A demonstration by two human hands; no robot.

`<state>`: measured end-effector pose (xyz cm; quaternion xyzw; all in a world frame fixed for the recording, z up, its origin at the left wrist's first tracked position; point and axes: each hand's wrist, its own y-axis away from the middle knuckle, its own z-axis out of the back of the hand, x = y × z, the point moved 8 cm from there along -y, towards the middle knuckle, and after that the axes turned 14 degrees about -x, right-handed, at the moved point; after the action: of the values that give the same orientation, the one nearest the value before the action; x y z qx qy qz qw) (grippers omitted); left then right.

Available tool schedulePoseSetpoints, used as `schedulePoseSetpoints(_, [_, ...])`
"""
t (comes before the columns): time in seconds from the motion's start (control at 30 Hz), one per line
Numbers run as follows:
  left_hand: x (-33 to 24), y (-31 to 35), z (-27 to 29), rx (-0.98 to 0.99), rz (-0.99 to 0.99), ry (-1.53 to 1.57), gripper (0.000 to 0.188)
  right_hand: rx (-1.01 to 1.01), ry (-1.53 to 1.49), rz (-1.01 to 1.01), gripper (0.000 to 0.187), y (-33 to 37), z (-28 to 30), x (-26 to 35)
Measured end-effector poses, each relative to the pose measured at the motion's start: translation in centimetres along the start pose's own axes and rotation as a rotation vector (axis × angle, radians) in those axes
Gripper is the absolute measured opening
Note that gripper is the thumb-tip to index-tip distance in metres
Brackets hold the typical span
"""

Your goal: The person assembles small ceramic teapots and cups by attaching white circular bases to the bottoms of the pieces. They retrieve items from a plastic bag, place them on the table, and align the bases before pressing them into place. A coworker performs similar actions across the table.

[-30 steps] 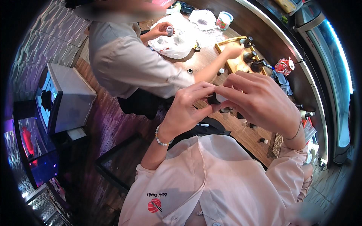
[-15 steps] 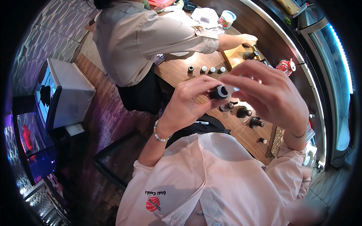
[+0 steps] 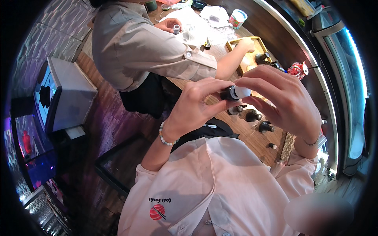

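Pinching blk bottle (image 3: pixel 226 93) btwn L fingers (image 3: pixel 212 85), wht cap (image 3: pixel 242 93) jutting past.

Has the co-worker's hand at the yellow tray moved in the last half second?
Yes. The co-worker's hand has shifted left in the picture, farther from the red-and-white object.

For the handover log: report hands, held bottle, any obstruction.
Left hand: grip closed on small black cylindrical bottle. White cylindrical cap at bottle's mouth. Right hand beside cap, contact unclear. Co-worker's bare forearm beyond hands, not visibly blocking.
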<state>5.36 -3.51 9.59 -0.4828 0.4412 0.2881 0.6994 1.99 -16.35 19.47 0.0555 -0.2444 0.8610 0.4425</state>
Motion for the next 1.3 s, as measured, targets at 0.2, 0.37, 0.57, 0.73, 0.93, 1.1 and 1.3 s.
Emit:
schedulePoseSetpoints(0.2, [0.5, 0.1, -0.1, -0.016, -0.010, 0.016, 0.036, 0.031, 0.000, 0.008, 0.044, -0.1, -0.6, 0.4])
schedulePoseSetpoints(0.37, [0.6, 0.1, -0.3, -0.020, 0.110, 0.106, 0.035, 0.029, 0.011, 0.021, 0.044, -0.3, -0.7, 0.5])
schedulePoseSetpoints(0.57, [0.8, 0.2, -0.4, -0.042, 0.104, 0.125, 0.033, 0.057, 0.019, 0.044, 0.044, -0.4, -0.9, 0.8])
schedulePoseSetpoints(0.73, [1.3, 0.5, -0.5, -0.019, 0.185, 0.154, 0.034, 0.028, -0.010, 0.093, 0.045, -0.4, -1.0, 0.7])
schedulePoseSetpoints(0.93, [1.2, 0.7, -0.5, 0.002, 0.175, 0.131, 0.035, 0.038, 0.017, 0.103, 0.045, -0.5, -1.3, 1.3])
schedulePoseSetpoints(1.1, [1.4, 0.9, -0.6, -0.004, 0.141, 0.145, 0.035, 0.053, 0.038, 0.082, 0.043, -0.5, -1.5, 1.6])
schedulePoseSetpoints(1.3, [1.0, 1.2, -0.1, -0.022, 0.141, 0.079, 0.036, 0.040, 0.083, 0.065, 0.039, 0.0, -2.2, 1.3])
